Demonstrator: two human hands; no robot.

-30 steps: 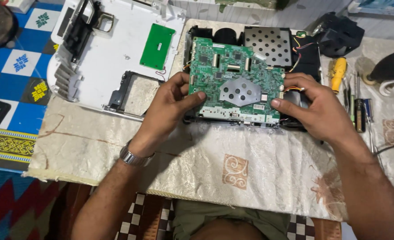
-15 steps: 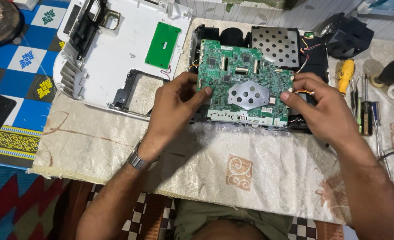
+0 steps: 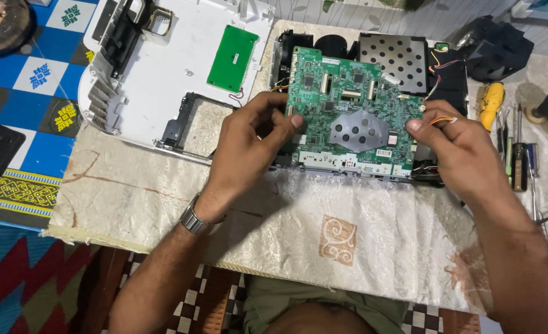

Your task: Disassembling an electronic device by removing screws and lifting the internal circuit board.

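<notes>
The left hand [image 3: 249,145] and right hand [image 3: 456,148] pinch the side edges of the green circuit board [image 3: 348,117], now lifted higher and tilted off the black chassis [image 3: 410,59] near the tabletop's far edge. The white cover [image 3: 162,80] lies toward the far left corner, screwdrivers [image 3: 515,154] by the right edge.

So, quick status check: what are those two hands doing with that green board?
Left hand grips green circuit board at its left edge. Right hand pinches its right edge. Thin wires close by.
</notes>
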